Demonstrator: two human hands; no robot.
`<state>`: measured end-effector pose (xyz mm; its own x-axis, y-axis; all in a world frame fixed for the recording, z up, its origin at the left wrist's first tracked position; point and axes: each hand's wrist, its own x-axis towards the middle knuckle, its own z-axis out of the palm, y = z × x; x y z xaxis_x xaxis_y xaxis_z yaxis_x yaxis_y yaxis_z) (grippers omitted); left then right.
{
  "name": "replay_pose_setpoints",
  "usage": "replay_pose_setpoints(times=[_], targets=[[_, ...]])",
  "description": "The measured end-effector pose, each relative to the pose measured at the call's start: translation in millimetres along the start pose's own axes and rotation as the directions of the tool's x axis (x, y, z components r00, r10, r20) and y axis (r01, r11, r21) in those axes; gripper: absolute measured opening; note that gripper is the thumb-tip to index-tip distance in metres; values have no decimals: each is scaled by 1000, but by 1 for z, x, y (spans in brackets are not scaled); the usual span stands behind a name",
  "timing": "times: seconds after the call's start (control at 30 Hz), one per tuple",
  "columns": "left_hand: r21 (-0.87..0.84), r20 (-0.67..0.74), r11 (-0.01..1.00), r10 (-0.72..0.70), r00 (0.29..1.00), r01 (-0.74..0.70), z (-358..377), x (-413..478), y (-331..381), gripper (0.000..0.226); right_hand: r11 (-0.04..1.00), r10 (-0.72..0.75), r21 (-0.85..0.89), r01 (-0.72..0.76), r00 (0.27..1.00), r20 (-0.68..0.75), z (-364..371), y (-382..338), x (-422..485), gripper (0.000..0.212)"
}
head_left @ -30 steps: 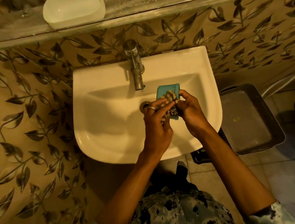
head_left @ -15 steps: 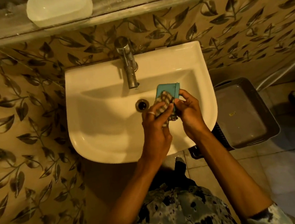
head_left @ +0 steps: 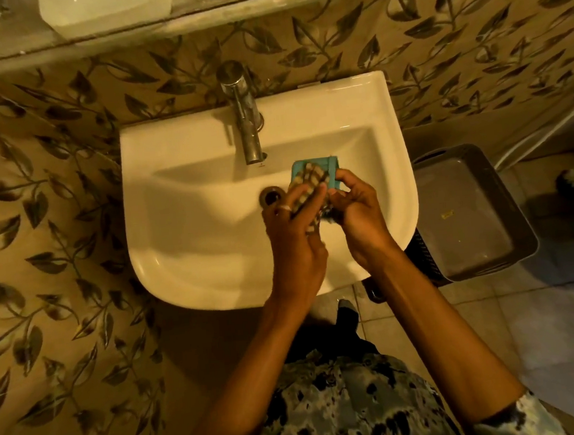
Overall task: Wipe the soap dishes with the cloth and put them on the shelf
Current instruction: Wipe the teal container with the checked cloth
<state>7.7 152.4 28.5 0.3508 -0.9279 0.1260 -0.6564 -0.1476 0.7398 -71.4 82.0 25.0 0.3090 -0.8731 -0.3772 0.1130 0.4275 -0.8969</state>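
A teal soap dish (head_left: pixel 330 166) is held over the white sink (head_left: pixel 191 245), just right of the drain. My right hand (head_left: pixel 359 216) grips its right edge. My left hand (head_left: pixel 292 237), with a ring on one finger, presses a checked cloth (head_left: pixel 310 184) into the dish. The cloth covers most of the dish's inside. A white soap dish (head_left: pixel 104 8) sits on the shelf (head_left: pixel 262 10) above the sink, at the top left.
A metal tap (head_left: pixel 245 117) stands at the back of the sink, its spout close to the left of the teal dish. A grey tray on a dark basket (head_left: pixel 467 213) sits to the right of the sink. Leaf-patterned tiles cover the wall.
My left hand has slid the cloth up across the inside of the teal dish. My right hand keeps its hold. The view has shifted slightly, with the sink now lower left.
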Motion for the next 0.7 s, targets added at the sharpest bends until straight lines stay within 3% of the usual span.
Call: replay_pose_setpoints(times=[0.17, 0.27, 0.33, 0.5, 0.7], targets=[[69, 29, 992, -112, 993, 110, -6, 39, -10, 36, 993, 32, -117, -24, 998, 59, 6, 13, -16, 33], [-30, 159, 998, -50, 986, 55, -12, 67, -9, 35, 983, 24, -181, -14, 998, 51, 6, 11, -18, 30], [-71, 151, 997, -2, 989, 13, -12, 64, -5, 35, 987, 6, -160, -1, 999, 31, 4, 7, -16, 32], [-134, 18, 991, -3, 1000, 5, 7, 1, 9, 54, 984, 80, 164, -75, 997, -20, -8, -6, -7, 35], [-202, 119, 979, 20, 993, 5, 0, -10, -7, 45, 856, 259, 473, -209, 965, -41, -23, 2, -9, 31]])
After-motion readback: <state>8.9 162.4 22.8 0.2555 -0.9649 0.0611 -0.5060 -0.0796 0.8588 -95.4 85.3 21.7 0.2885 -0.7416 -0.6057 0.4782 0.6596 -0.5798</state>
